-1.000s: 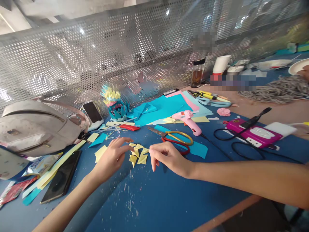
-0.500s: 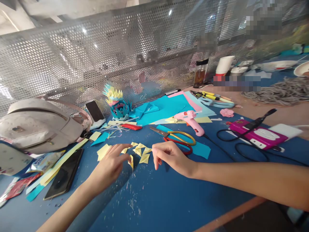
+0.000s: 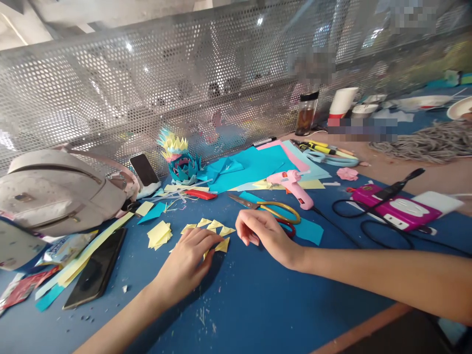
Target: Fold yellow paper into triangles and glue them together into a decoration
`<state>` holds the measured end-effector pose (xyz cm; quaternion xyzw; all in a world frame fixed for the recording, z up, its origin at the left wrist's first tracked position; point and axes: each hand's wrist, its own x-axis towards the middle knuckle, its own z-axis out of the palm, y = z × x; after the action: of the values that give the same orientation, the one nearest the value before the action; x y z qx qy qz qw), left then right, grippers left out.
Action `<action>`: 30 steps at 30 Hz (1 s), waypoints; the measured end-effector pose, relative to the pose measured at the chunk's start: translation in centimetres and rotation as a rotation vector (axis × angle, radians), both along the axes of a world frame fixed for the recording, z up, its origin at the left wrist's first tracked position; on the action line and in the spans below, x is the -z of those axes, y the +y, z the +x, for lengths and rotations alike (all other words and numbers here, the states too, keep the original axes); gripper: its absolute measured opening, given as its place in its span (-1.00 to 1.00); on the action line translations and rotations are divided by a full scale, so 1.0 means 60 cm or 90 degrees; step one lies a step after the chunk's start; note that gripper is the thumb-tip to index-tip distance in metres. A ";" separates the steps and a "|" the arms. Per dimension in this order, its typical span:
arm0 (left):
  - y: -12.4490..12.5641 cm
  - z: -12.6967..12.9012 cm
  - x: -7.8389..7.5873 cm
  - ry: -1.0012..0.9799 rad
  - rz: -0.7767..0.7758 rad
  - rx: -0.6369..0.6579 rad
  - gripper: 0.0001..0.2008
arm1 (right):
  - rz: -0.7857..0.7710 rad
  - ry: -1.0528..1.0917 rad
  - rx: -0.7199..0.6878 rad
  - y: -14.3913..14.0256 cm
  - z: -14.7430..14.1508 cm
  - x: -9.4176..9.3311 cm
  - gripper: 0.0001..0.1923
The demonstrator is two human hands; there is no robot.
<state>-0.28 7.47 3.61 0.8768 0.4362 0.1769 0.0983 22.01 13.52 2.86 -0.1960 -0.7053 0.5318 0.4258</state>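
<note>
Several small folded yellow paper triangles (image 3: 216,226) lie on the blue table (image 3: 258,305). My left hand (image 3: 190,260) rests palm down over the near ones, its fingertips touching a yellow piece (image 3: 222,245). My right hand (image 3: 263,235) sits just to the right, fingers loosely curled, with nothing visibly in it. Behind it lie red and yellow handled scissors (image 3: 273,212) on a teal paper scrap (image 3: 308,230). A stack of yellow paper squares (image 3: 158,234) lies to the left.
A pink glue gun (image 3: 293,186), teal and pink paper sheets (image 3: 258,164), a paper flower model (image 3: 179,157), a red cutter (image 3: 197,193), two phones (image 3: 96,270), a grey bag (image 3: 55,191) and a magenta device with cables (image 3: 394,209) surround the spot. A perforated metal screen (image 3: 184,83) backs the table.
My left hand slid right and nearer, from beside the yellow triangles to on top of them. My right hand shifted slightly right and curled. The yellow squares are now uncovered.
</note>
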 end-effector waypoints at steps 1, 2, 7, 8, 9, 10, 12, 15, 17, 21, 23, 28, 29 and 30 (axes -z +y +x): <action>-0.001 0.002 0.001 -0.005 -0.005 0.006 -0.69 | 0.009 -0.007 0.009 0.004 0.001 -0.002 -0.54; -0.004 0.003 0.002 -0.011 -0.009 0.011 -0.69 | 0.030 -0.025 0.022 0.009 0.002 -0.004 -0.60; -0.021 0.006 0.004 -0.034 -0.024 0.032 -0.64 | 0.233 -0.218 0.093 0.043 0.008 -0.005 -0.86; -0.025 0.006 0.004 -0.040 -0.026 0.034 -0.63 | 0.261 -0.255 0.097 0.049 0.009 -0.004 -0.85; -0.029 0.006 0.005 -0.047 -0.025 0.035 -0.62 | 0.284 -0.291 0.097 0.053 0.009 -0.002 -0.83; -0.034 0.006 0.006 -0.054 -0.022 0.036 -0.60 | 0.304 -0.322 0.095 0.056 0.010 0.000 -0.82; -0.043 0.003 0.010 -0.061 -0.006 0.040 -0.55 | 0.337 -0.362 0.084 0.058 0.011 0.003 -0.80; -0.055 -0.008 0.017 -0.061 0.042 0.046 -0.51 | 0.369 -0.367 0.060 0.056 0.011 0.002 -0.77; -0.059 -0.020 0.021 -0.060 0.076 0.043 -0.51 | 0.373 -0.352 0.043 0.054 0.010 -0.001 -0.77; -0.054 -0.053 0.023 -0.078 0.135 -0.024 -0.58 | 0.339 -0.319 0.042 0.058 0.010 -0.007 -0.77; -0.045 -0.072 0.022 -0.088 0.169 -0.079 -0.63 | 0.312 -0.306 0.061 0.064 0.012 -0.008 -0.76; -0.019 -0.130 0.018 -0.054 0.245 -0.199 -0.76 | 0.288 -0.351 0.146 0.084 0.024 -0.005 -0.77; -0.015 -0.140 0.017 -0.053 0.242 -0.227 -0.79 | 0.292 -0.366 0.155 0.086 0.025 -0.004 -0.78; -0.012 -0.149 0.016 -0.054 0.236 -0.247 -0.82 | 0.297 -0.379 0.161 0.088 0.026 -0.003 -0.77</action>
<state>-9.25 6.77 2.66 0.7714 0.5518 0.3062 -0.0815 23.58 18.80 3.01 -0.3247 -0.8703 0.2205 0.2976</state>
